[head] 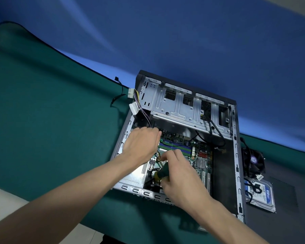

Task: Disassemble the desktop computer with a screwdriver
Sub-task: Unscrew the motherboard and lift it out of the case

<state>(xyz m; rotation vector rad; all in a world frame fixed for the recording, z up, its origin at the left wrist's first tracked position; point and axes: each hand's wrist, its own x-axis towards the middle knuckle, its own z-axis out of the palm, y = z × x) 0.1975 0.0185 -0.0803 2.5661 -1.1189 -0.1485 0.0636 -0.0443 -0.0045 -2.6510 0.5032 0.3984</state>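
Observation:
An open desktop computer case (236, 155) lies on its side on a green mat. Its green motherboard (201, 155) shows inside, below a silver drive cage (176, 106). My left hand (141, 143) reaches into the case's left side, its fingers curled down over the memory slots; what the fingertips touch is hidden. Just right of it, my right hand (180, 175) grips a screwdriver (159, 174) with a green and yellow handle. The tool's tip is hidden behind the hand.
A hard drive (264, 192) with a blue label and a black fan (253, 161) lie on a dark panel (285, 199) right of the case. Loose cables with white connectors (133, 101) hang over the case's upper left corner. A blue wall rises behind.

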